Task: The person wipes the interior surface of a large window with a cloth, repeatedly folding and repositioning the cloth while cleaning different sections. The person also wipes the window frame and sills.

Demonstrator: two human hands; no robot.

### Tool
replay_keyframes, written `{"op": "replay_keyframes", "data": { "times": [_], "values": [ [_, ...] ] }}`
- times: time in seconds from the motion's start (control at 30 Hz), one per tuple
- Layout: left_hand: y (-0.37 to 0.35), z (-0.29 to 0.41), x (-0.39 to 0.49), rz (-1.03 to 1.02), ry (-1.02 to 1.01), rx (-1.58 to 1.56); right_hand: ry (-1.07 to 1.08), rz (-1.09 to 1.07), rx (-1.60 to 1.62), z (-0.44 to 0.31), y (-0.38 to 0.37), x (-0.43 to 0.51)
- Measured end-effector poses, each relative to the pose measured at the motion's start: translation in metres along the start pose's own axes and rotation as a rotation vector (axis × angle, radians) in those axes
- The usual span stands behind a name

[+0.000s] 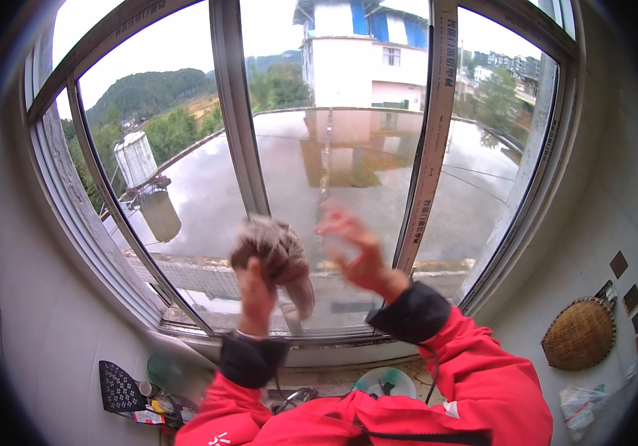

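In front of a sliding window, my left hand (pixel 256 290) grips a bunched brown cloth (pixel 271 245); one end of the cloth hangs down below the wrist's level. My right hand (pixel 361 253) is raised to the right of it, blurred, with the fingers apart and nothing in them. Behind both hands is the middle glass pane (pixel 336 167), framed by a metal upright (pixel 241 111) on the left and another upright (pixel 428 139) bearing printed writing on the right. Whether either hand touches the glass I cannot tell.
Below the window are a faucet (pixel 296 397) and a round basin (pixel 402 382). A black perforated rack (pixel 118 384) with several small items is at lower left. On the right wall hang a woven basket (pixel 578 334) and a plastic bag (pixel 581 404). Outside lies a wet flat roof (pixel 196 184).
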State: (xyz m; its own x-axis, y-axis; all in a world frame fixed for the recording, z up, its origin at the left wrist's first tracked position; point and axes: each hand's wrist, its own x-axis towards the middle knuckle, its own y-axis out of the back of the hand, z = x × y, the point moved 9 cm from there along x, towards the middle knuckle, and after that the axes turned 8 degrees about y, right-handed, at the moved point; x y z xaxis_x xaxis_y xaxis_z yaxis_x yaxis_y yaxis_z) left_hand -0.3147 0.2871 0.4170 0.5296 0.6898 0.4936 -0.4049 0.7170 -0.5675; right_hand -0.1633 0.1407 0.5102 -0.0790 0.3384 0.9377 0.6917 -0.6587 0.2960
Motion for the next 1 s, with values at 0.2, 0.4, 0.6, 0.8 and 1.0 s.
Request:
{"op": "replay_keyframes", "data": {
  "times": [0.2,0.4,0.6,0.8,1.0],
  "values": [
    [-0.128,0.184,0.138,0.014,-0.825,0.942,0.137,0.538,-0.920,0.014,0.170,0.029],
    [-0.218,0.192,0.204,0.284,-1.228,1.723,-0.042,0.494,-0.849,0.070,0.164,0.015],
    [-0.156,0.052,0.089,-0.270,-1.063,1.846,-0.020,0.478,-0.777,0.089,0.139,0.003],
    [-0.209,0.064,0.109,-0.359,-1.164,1.624,-0.002,0.532,-0.874,0.097,0.134,-0.001],
    [-0.297,0.132,0.202,-0.113,-1.546,1.551,0.045,0.570,-0.972,0.097,0.131,-0.001]
  ]
}}
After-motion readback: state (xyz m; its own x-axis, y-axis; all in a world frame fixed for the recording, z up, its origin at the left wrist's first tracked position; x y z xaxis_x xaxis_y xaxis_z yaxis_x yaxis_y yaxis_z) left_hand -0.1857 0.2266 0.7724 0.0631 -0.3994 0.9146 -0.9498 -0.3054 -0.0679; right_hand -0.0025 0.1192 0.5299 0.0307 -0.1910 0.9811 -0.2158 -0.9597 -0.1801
